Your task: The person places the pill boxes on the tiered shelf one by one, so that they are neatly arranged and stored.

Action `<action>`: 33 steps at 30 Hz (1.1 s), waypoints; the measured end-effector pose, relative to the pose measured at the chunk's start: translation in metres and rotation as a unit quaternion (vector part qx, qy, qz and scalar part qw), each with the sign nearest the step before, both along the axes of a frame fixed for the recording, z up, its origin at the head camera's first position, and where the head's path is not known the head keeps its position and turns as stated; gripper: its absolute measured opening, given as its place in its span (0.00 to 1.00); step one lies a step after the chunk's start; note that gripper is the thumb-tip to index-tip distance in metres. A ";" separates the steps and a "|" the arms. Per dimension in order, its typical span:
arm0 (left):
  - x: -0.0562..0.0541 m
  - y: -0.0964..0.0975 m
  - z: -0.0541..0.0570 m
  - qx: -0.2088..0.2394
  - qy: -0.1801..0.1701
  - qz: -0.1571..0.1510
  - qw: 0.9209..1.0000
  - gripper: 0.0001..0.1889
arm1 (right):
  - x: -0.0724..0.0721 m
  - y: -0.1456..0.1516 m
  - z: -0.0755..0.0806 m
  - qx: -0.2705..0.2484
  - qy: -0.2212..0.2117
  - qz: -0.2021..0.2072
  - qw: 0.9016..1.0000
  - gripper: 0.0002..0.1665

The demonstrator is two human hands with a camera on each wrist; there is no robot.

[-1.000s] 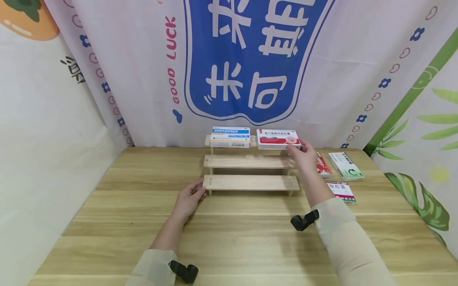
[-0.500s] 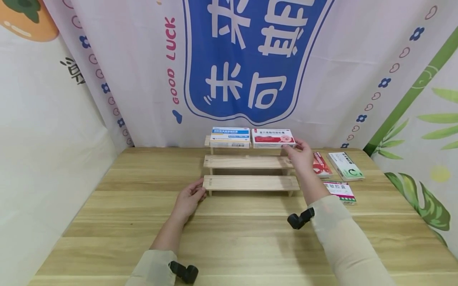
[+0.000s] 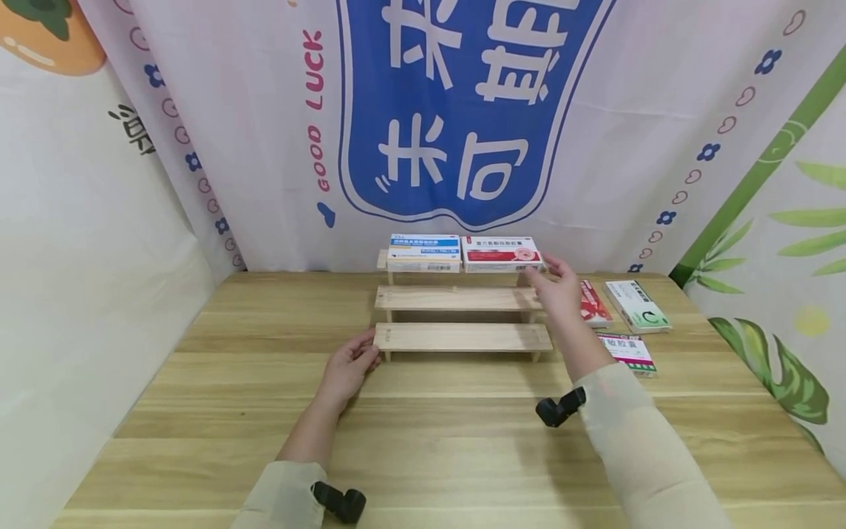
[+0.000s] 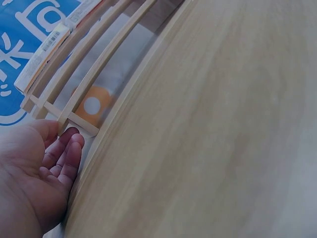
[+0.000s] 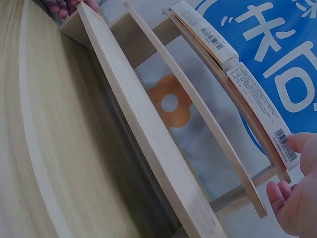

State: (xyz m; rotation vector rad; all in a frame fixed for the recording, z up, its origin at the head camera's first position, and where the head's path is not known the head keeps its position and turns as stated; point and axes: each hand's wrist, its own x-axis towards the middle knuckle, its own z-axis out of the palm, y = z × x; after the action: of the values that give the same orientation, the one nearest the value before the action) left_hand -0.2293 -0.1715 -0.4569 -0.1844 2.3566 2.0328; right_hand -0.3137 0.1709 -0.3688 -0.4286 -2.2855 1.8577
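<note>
A three-tier wooden display rack (image 3: 463, 338) stands on the table. My left hand (image 3: 345, 373) holds the left end of its lowest step; in the left wrist view, the thumb and curled fingers (image 4: 73, 153) are at that end. On the top step, a white-and-red medicine box (image 3: 496, 256) lies against a white-and-blue medicine box (image 3: 423, 253), side by side. My right hand (image 3: 560, 294) grips the red box at its right end, thumb at the front corner. The right wrist view shows the thumb (image 5: 300, 142) by the barcode (image 5: 284, 144) and the other fingers curled below.
To the right of the rack lie a red box (image 3: 595, 305), a white-and-green box (image 3: 637, 306) and a white-and-magenta box (image 3: 631, 353), partly behind my right arm. A printed curtain (image 3: 277, 147) hangs right behind the rack. The wooden table (image 3: 423, 441) extends in front.
My right hand has slid the red medicine box leftward along the top step, closing the gap to the blue one. The left hand has stayed at the lowest step's end.
</note>
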 end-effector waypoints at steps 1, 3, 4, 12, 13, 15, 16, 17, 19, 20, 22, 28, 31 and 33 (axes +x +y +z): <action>0.000 0.000 0.000 0.001 -0.001 0.000 1.000 0.22 | 0.002 0.003 0.000 0.006 0.001 0.002 1.000 0.37; -0.001 0.000 0.000 0.002 -0.001 -0.002 1.000 0.22 | 0.007 0.009 0.001 0.016 0.004 0.008 1.000 0.36; -0.001 -0.001 0.001 0.002 -0.001 -0.002 1.000 0.22 | 0.010 0.012 0.000 0.025 0.005 0.010 1.000 0.36; -0.004 -0.002 0.002 -0.002 -0.004 -0.002 1.000 0.22 | 0.023 0.045 -0.007 0.057 -0.016 0.002 0.998 0.36; -0.004 -0.002 0.002 -0.002 -0.005 -0.002 1.000 0.22 | 0.026 0.050 -0.008 0.060 -0.021 0.002 0.998 0.37; -0.004 -0.002 0.001 -0.001 -0.004 -0.003 1.000 0.22 | 0.032 0.060 -0.010 0.071 -0.034 0.008 0.997 0.39; -0.004 -0.002 0.001 0.000 -0.002 -0.005 1.000 0.22 | 0.035 0.065 -0.012 0.077 -0.040 0.012 0.996 0.40; -0.004 -0.002 0.001 0.000 -0.001 -0.007 1.000 0.22 | 0.038 0.071 -0.014 0.085 -0.043 0.013 0.995 0.41; -0.003 -0.001 0.001 0.000 0.001 -0.008 1.000 0.23 | 0.044 0.082 -0.017 0.099 -0.051 0.015 0.994 0.43; -0.003 -0.001 0.001 0.000 0.002 -0.009 1.000 0.23 | 0.048 0.087 -0.019 0.103 -0.056 0.016 0.993 0.44; -0.003 -0.001 0.001 0.000 0.003 -0.009 1.000 0.23 | 0.054 0.098 -0.023 0.102 -0.058 0.019 0.993 0.45; -0.003 -0.001 0.001 0.000 -0.003 -0.007 1.000 0.23 | 0.072 0.124 -0.032 0.124 -0.076 0.015 0.989 0.45; -0.002 -0.001 0.001 0.001 -0.005 -0.008 1.000 0.23 | 0.080 0.135 -0.037 0.135 -0.090 0.007 0.987 0.46; -0.001 -0.001 0.001 0.000 -0.005 -0.010 1.000 0.23 | 0.084 0.141 -0.040 0.140 -0.095 -0.002 0.986 0.46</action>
State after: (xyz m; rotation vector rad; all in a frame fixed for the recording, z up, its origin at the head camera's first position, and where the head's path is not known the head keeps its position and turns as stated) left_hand -0.2306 -0.1723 -0.4555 -0.1686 2.3426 2.0194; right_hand -0.2297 0.3116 -0.4089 -0.5858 -2.6163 1.5187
